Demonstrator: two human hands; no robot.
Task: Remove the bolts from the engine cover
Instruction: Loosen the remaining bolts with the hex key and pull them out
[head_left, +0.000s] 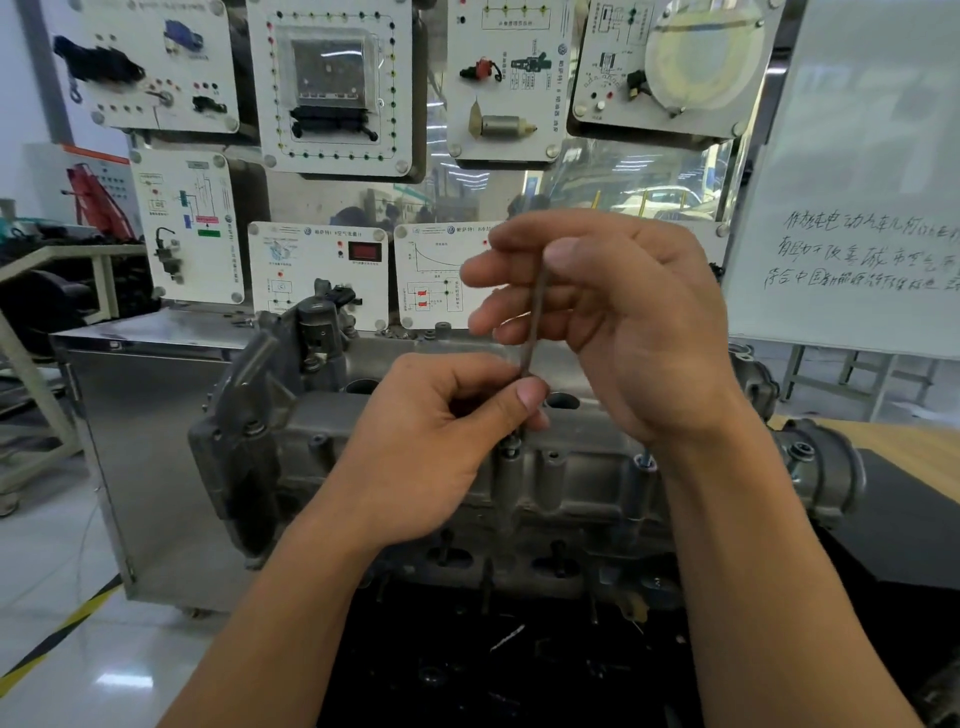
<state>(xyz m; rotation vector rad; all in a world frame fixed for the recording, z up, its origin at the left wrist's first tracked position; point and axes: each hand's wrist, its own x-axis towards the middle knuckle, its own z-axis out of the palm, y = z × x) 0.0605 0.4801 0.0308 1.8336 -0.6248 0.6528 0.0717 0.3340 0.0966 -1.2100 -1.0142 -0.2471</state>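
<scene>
Nearest the camera, the left hand (441, 441) is seen low over the cover (571, 483), its fingers curled tight and its thumb pinched against the lower end of a thin tool (535, 322). Directly beneath that pinch a bolt (511, 444) stands in its boss on the near edge of the cover; whether the tip is seated in the head cannot be told, since the thumb hides it. The long axis of the tool runs nearly upright from the bolt, leaning slightly right at the top. The left hand is thus the nearer to the bolt, just above it.

Higher along the shaft, the right hand (623, 332) is half closed, with the upper part of the tool held lightly between thumb and fingertips. A second bolt (645, 460) is seen to the right, beside the right wrist.

Beyond, training panels (332, 83) and a whiteboard (852, 208) are set up.
</scene>
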